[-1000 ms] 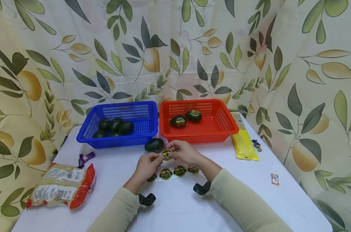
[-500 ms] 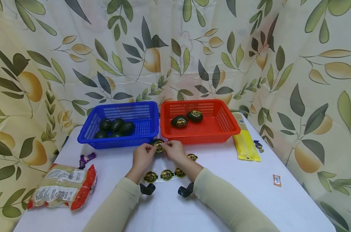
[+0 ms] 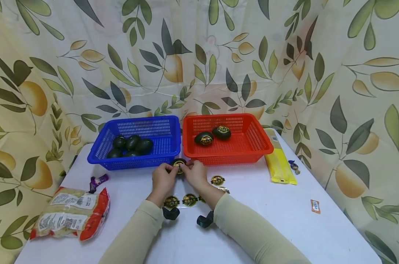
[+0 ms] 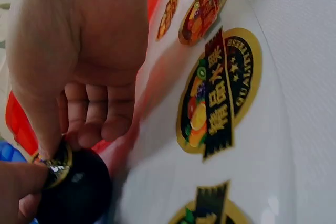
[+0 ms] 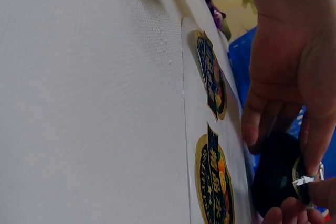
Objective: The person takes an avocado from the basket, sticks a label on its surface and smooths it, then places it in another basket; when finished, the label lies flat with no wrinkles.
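Observation:
A dark avocado lies on the white table in front of the two baskets. My left hand and right hand meet over it, pinching a round black-and-gold sticker between thumbs and fingers at opposite edges. In the left wrist view the sticker lies against the skin of the avocado, with both thumbs at it. From the right wrist, the avocado shows the sticker's glinting edge under the fingertips. Below the hands lies a clear sheet of stickers, partly covered by my right forearm.
A blue basket holds several unlabelled avocados; a red basket holds two with stickers. At left are a snack bag and a purple-wrapped candy. A yellow packet, a dark wrapped candy and an orange wrapper lie right.
Both hands have moved forward from above the sticker sheet to the avocado, carrying the sticker, which now lies against the fruit. The forearms have drawn closer together.

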`<state>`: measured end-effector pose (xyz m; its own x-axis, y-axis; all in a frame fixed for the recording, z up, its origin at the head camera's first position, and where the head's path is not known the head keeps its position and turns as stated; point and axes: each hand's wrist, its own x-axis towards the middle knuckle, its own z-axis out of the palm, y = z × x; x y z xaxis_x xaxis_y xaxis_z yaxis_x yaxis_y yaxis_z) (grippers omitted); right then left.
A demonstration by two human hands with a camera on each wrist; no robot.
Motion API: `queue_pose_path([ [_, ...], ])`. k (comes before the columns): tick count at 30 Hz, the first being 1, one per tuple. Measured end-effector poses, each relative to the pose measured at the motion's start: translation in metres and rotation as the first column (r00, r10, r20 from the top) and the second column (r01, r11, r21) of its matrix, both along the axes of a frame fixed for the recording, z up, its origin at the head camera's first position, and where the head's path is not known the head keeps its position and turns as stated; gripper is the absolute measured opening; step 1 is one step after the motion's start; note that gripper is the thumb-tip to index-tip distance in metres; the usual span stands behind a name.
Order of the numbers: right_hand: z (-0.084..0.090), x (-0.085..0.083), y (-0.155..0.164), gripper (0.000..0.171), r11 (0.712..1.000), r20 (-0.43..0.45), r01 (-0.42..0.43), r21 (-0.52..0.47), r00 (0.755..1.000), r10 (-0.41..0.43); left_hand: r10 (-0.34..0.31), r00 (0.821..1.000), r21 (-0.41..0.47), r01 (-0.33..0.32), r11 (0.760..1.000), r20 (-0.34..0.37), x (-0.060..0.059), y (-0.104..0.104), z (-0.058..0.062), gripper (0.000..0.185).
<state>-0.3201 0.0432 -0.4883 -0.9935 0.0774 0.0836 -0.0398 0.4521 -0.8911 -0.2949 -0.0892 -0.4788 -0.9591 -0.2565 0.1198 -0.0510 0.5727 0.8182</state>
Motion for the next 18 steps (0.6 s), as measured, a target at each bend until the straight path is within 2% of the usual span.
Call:
queue_pose_path([
  [5, 0.000, 0.003, 0.005, 0.023, 1.000, -0.013, -0.003, 0.016, 1.000, 0.003, -0.039, 0.997, 0.060, 0.035, 0.998, 0.070, -0.001, -0.005, -0.001, 0.025],
  [8, -0.002, 0.007, 0.010, 0.019, 0.992, -0.119, -0.036, 0.124, 0.992, 0.051, -0.075, 0.991, 0.057, 0.070, 0.996, 0.106, 0.000, -0.013, 0.000, 0.027],
  [10, -0.002, 0.011, 0.011, 0.019, 0.969, -0.214, -0.054, 0.241, 0.971, 0.107, -0.103, 0.986, 0.047, 0.097, 0.994, 0.129, 0.000, -0.018, 0.002, 0.029],
  [12, 0.000, 0.014, 0.012, 0.021, 0.931, -0.270, -0.071, 0.358, 0.947, 0.176, -0.127, 0.979, 0.057, 0.119, 0.991, 0.161, 0.000, -0.022, 0.004, 0.030],
  [15, 0.005, 0.016, 0.010, 0.027, 0.877, -0.271, -0.115, 0.467, 0.925, 0.265, -0.124, 0.977, 0.072, 0.113, 0.991, 0.175, -0.002, -0.026, 0.006, 0.029],
  [18, 0.009, 0.014, 0.008, 0.027, 0.854, -0.249, -0.174, 0.491, 0.911, 0.329, -0.115, 0.987, 0.083, 0.106, 0.991, 0.108, -0.002, -0.028, 0.003, 0.026],
])
